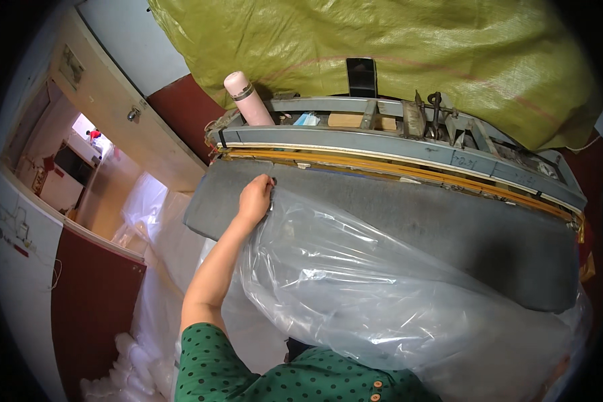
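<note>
A large clear plastic sheet (355, 268) hangs over the near part of a dark grey padded work surface (435, 208) and drapes down in front of me. At the surface's left end, my left hand (256, 198) is closed, its fingers pinching the upper left corner of the sheet. From there the sheet's top edge slants down toward the right. At the lower right rim, part of my right hand or arm (560, 370) shows dimly by the sheet; its fingers cannot be made out.
Behind the surface runs a grey metal machine frame (395, 142) with a yellow strip (382, 167). A pink flask (248, 98), a black phone (361, 77) and a metal clamp (434, 114) stand along it. Yellow-green woven sheeting (409, 40) hangs behind. More plastic (137, 355) gathers at left near a doorway.
</note>
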`<action>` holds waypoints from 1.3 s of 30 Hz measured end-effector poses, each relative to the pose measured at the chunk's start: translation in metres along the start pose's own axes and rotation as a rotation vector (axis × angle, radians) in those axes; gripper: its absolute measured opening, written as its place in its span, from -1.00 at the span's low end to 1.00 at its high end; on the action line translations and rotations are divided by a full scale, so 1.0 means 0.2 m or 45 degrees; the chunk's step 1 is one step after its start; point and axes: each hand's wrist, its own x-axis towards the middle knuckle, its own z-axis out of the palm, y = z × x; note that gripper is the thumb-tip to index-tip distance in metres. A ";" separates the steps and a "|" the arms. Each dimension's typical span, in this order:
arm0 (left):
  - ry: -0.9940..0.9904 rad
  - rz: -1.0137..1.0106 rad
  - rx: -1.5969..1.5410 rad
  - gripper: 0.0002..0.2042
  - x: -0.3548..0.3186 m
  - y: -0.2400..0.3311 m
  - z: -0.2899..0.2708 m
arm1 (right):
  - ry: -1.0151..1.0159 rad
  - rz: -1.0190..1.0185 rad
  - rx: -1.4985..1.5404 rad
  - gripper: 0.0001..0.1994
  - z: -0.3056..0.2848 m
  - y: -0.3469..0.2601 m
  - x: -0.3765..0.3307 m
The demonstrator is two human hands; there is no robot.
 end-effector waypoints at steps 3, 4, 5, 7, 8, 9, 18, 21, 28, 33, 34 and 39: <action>0.022 -0.046 0.090 -0.93 0.01 0.03 0.02 | -0.004 0.016 0.002 -0.60 -0.05 0.07 -0.01; 0.022 -0.063 0.127 -0.93 0.02 0.04 0.02 | -0.019 0.017 0.002 -0.59 -0.05 0.08 0.00; 0.021 -0.077 0.162 -0.93 0.02 0.06 0.02 | -0.028 0.027 0.000 -0.59 -0.05 0.10 0.00; 0.043 -0.072 0.189 -0.93 0.02 0.08 0.03 | -0.047 0.027 0.001 -0.58 -0.05 0.12 0.03; 0.068 -0.045 0.169 -0.92 0.03 0.09 0.04 | -0.048 0.023 -0.002 -0.58 -0.08 0.14 0.04; 0.093 -0.019 0.149 -0.92 0.04 0.10 0.04 | -0.049 0.019 -0.006 -0.58 -0.11 0.15 0.05; -0.053 0.160 0.216 -0.93 0.09 0.03 0.02 | -0.062 -0.070 -0.053 -0.64 -0.05 0.07 0.16; -0.045 0.143 0.295 -0.91 0.12 0.03 0.01 | 0.007 -0.157 -0.133 -0.68 -0.04 -0.02 0.23; 0.297 -0.485 -0.494 -0.77 0.30 -0.39 -0.11 | 0.166 -0.890 -1.791 -0.68 0.37 -0.86 0.61; 0.977 -0.587 -0.169 -0.79 0.37 -0.39 -0.10 | 0.308 -0.196 -0.619 -0.65 0.72 -1.23 0.48; 0.924 -0.536 -0.141 -0.80 0.36 -0.34 -0.03 | 0.415 -0.242 -0.555 -0.67 0.75 -1.24 0.43; 0.732 -0.475 0.047 -0.86 0.09 -0.54 -0.07 | 0.563 -0.581 -0.386 -0.76 1.18 -1.56 -0.14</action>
